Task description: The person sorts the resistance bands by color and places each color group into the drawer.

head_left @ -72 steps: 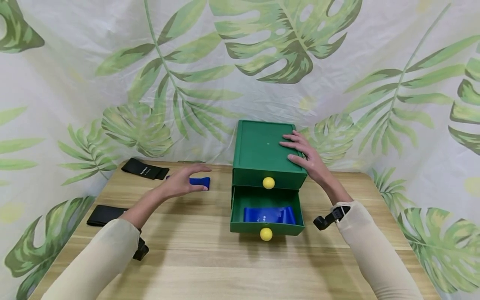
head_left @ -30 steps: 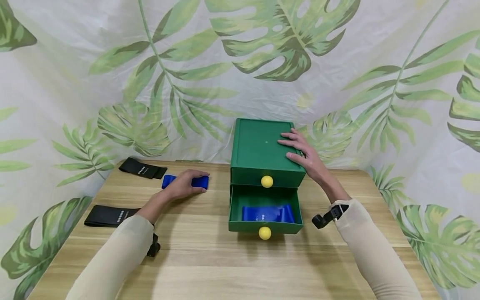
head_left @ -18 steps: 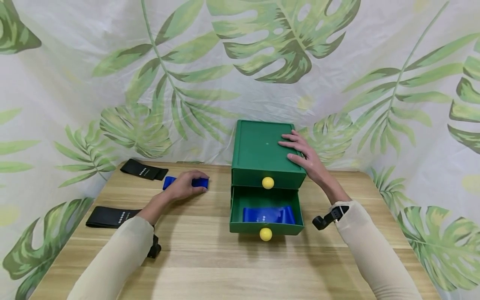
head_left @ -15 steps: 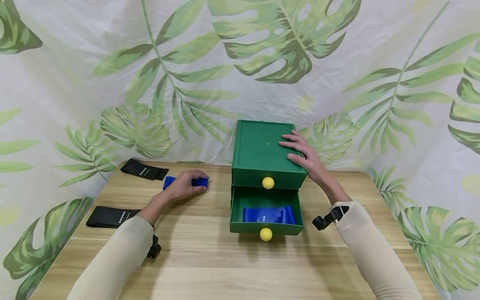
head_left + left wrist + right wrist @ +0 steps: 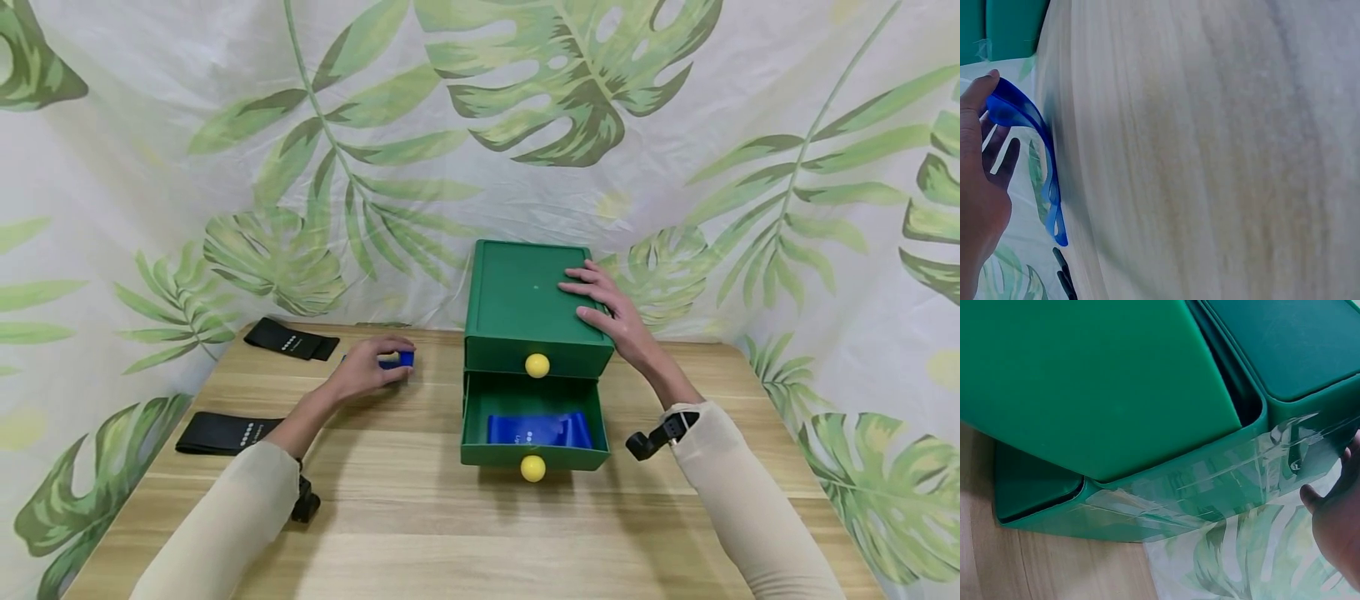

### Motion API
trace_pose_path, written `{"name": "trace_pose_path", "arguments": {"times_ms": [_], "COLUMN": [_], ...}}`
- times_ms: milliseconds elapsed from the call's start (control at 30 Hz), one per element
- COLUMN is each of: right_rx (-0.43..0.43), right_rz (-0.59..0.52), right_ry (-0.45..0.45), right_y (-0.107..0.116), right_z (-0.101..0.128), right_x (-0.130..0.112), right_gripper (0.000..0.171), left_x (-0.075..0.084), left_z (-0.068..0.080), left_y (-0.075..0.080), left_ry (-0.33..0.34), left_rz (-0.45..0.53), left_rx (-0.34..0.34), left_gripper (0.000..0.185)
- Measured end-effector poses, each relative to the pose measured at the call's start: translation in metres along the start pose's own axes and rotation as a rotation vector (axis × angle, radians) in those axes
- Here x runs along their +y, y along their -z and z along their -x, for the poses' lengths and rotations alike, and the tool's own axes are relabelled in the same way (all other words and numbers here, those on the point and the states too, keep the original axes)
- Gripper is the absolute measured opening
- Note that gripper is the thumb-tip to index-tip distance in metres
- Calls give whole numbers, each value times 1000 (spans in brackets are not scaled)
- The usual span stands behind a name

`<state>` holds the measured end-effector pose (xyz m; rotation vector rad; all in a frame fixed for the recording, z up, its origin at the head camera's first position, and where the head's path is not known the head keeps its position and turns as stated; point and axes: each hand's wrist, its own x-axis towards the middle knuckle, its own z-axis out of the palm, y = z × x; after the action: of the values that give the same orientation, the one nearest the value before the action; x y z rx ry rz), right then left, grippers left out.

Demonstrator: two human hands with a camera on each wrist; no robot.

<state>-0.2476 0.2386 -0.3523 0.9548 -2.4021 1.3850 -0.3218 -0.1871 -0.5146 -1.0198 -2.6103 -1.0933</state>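
Observation:
My left hand (image 5: 362, 367) pinches one end of a blue resistance band (image 5: 406, 358) between thumb and fingers. In the left wrist view that end of the band (image 5: 1017, 107) is raised, while its tail hangs down to the table. On the upper right edge of a green drawer unit (image 5: 517, 292) rests my right hand (image 5: 618, 317), fingers spread over the top. A drawer (image 5: 495, 455) below the top one is pulled out, and a second blue band (image 5: 521, 429) lies folded inside it. The right wrist view shows my thumb (image 5: 1311, 497) against the unit's side.
Two black bands lie at the table's left: one at the back (image 5: 288, 340), the other nearer (image 5: 217, 433), partly behind my left forearm. Yellow knobs (image 5: 537, 365) stick out from the drawer fronts. A leaf-patterned cloth (image 5: 405, 167) hangs behind the table (image 5: 420, 533).
My left hand has come down on the blue band, gripped it and now lifts its right end slightly off the table. The right hand has stayed on the drawer unit.

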Motion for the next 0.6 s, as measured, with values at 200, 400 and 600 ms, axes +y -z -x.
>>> {"name": "trace_pose_path", "arguments": {"times_ms": [200, 400, 600], "right_rx": [1, 1, -2], "right_rz": [1, 2, 0], "right_ry": [-2, -1, -1], "right_y": [0, 0, 0], "right_z": [0, 0, 0], "right_x": [1, 1, 0], "right_gripper": [39, 39, 39], "left_x": [7, 16, 24], "left_z": [4, 7, 9], "left_y": [4, 11, 19], "left_ry": [4, 34, 34], "left_rz": [111, 154, 155], "left_rx": [63, 90, 100], "left_gripper": [36, 35, 37]}}
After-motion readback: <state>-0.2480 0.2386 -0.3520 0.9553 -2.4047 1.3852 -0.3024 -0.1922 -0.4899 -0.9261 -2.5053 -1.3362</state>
